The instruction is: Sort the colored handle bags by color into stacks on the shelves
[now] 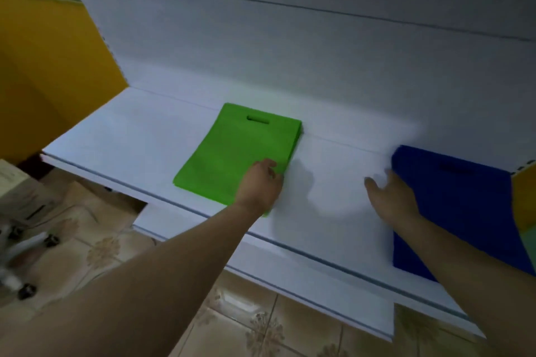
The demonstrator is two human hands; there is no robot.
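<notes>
though dim, white shelf point(116, 136) (tiled floor point(95, 243))

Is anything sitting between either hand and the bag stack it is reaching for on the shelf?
Nothing visible. The left hand already rests on the near right corner of the green bag stack, and the right hand touches the left edge of the blue bag stack. Bare white shelf lies between the stacks.
</notes>
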